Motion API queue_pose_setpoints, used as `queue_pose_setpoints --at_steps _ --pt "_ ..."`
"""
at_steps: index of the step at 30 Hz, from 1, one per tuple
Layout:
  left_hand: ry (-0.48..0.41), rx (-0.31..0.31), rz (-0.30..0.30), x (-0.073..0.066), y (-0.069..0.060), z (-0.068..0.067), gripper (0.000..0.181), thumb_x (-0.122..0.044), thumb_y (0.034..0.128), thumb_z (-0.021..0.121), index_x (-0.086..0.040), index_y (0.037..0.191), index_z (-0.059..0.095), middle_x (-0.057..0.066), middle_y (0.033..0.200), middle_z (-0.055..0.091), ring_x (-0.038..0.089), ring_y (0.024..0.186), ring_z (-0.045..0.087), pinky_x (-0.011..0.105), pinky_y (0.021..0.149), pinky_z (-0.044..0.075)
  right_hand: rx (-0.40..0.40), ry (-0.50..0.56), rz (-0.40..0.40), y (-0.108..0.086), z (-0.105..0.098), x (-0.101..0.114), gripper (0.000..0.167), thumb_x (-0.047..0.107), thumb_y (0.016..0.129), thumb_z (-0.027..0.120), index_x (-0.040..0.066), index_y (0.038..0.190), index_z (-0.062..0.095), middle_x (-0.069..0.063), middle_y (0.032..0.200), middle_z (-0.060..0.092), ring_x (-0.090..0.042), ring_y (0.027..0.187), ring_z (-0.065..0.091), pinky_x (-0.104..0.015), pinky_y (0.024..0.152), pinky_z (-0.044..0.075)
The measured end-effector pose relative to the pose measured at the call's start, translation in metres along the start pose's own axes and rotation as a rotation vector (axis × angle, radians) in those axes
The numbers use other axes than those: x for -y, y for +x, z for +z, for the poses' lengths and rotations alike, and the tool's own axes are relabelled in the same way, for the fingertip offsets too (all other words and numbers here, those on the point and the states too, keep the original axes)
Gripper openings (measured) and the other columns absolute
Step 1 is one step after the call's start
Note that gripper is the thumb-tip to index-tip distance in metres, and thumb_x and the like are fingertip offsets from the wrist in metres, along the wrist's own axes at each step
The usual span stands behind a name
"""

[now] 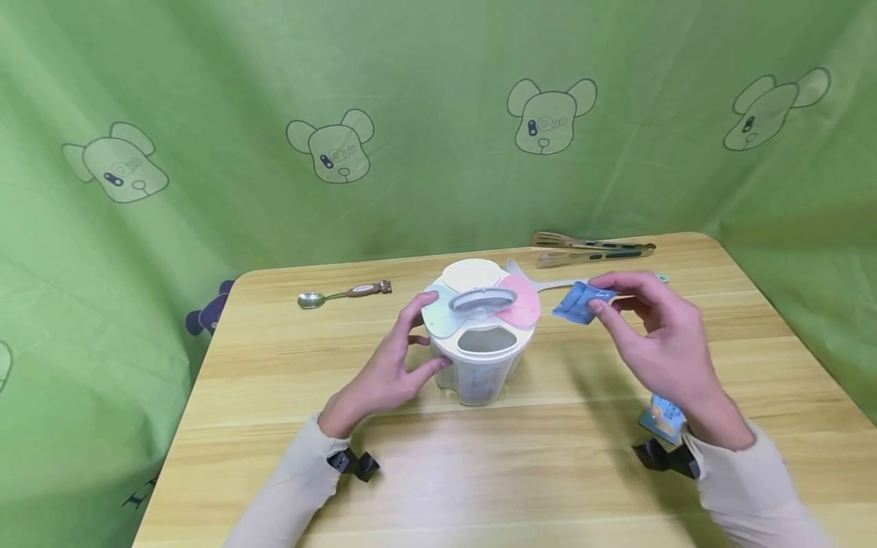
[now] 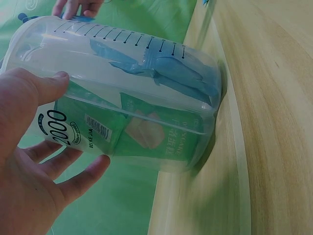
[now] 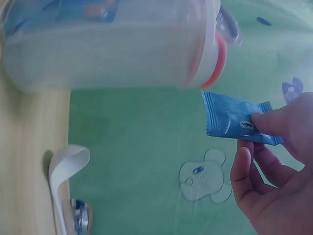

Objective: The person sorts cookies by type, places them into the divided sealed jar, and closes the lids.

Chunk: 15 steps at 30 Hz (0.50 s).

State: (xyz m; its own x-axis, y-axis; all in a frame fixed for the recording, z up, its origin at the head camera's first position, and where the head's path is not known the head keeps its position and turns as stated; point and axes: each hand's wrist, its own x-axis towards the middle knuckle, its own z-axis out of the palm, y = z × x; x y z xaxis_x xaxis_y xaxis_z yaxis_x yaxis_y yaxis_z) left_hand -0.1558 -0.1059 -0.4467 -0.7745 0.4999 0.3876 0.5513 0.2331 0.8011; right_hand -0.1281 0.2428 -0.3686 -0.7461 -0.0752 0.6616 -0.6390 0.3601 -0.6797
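Note:
A clear plastic storage canister (image 1: 479,380) stands upright on the table. Its lid has white, mint and pink sections, and a flap (image 1: 483,299) is raised above the front opening. My left hand (image 1: 384,373) holds the canister from its left side, thumb at the front and fingers spread along it. Through the wall in the left wrist view, green packets (image 2: 159,134) and blue packets (image 2: 171,71) show in separate compartments. To the right of the lid, apart from it, my right hand (image 1: 664,335) pinches a small blue sealed packet (image 3: 230,117) between thumb and fingers.
Behind the canister lies a pale ladle (image 1: 558,285), with metal tongs (image 1: 592,245) near the back edge. A spoon (image 1: 311,300) with a brown handle rests at left. Another blue packet (image 1: 661,418) lies by my right wrist. A green curtain (image 1: 438,114) hangs behind the table.

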Motion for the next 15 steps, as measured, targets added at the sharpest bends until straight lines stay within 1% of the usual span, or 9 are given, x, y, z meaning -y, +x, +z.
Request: queue_pose_setpoints --at_steps 2,4,7,9,11,15 --pt "0.001 0.001 0.001 0.000 0.000 0.000 0.096 -0.001 0.0947 0.080 -0.017 0.169 0.022 0.011 0.179 0.031 0.034 0.149 0.055 0.042 0.107 0.063 -0.011 0.029 -0.019 0.001 0.004 0.005 0.037 -0.033 0.082 0.070 -0.017 0.114 0.071 0.007 0.116 0.078 -0.005 0.093 0.073 -0.013 0.088 0.061" --pt "0.001 0.000 0.002 0.000 0.000 0.000 0.096 -0.001 0.0947 0.080 -0.017 0.169 0.022 0.011 0.178 0.031 0.034 0.148 0.055 0.042 0.107 0.063 -0.017 0.060 -0.044 0.002 0.009 0.009 0.027 -0.024 0.088 0.073 -0.018 0.114 0.071 0.005 0.115 0.079 -0.006 0.093 0.073 -0.013 0.088 0.061" --pt "0.003 -0.003 0.007 0.000 0.000 0.000 0.096 -0.001 0.0946 0.080 -0.016 0.169 0.022 0.012 0.178 0.031 0.035 0.148 0.055 0.042 0.107 0.063 -0.009 0.128 -0.087 0.005 0.015 0.015 0.025 -0.023 0.089 0.073 -0.021 0.114 0.069 0.001 0.115 0.079 -0.007 0.093 0.073 -0.014 0.088 0.062" --pt "0.002 -0.004 0.008 0.000 0.000 0.000 0.096 -0.001 0.0947 0.080 -0.017 0.169 0.022 0.011 0.178 0.031 0.035 0.148 0.055 0.042 0.107 0.063 0.001 0.181 -0.110 0.007 0.018 0.019 0.025 -0.026 0.088 0.071 -0.023 0.113 0.068 -0.001 0.115 0.080 -0.008 0.094 0.073 -0.015 0.088 0.062" --pt "0.002 -0.005 0.011 0.000 0.000 0.000 0.096 -0.001 0.0946 0.081 -0.016 0.169 0.022 0.012 0.178 0.031 0.036 0.147 0.055 0.042 0.106 0.063 0.010 0.228 -0.132 0.009 0.021 0.023 0.033 -0.036 0.081 0.067 -0.025 0.112 0.067 -0.002 0.114 0.080 -0.008 0.095 0.073 -0.016 0.089 0.062" --pt "0.003 -0.006 0.015 0.000 0.000 0.000 0.096 0.000 0.0943 0.081 -0.016 0.169 0.022 0.013 0.178 0.031 0.037 0.146 0.056 0.042 0.106 0.064 0.035 0.253 -0.159 0.011 0.029 0.029 0.032 -0.034 0.081 0.068 -0.023 0.111 0.068 -0.003 0.114 0.080 -0.010 0.097 0.073 -0.017 0.090 0.062"
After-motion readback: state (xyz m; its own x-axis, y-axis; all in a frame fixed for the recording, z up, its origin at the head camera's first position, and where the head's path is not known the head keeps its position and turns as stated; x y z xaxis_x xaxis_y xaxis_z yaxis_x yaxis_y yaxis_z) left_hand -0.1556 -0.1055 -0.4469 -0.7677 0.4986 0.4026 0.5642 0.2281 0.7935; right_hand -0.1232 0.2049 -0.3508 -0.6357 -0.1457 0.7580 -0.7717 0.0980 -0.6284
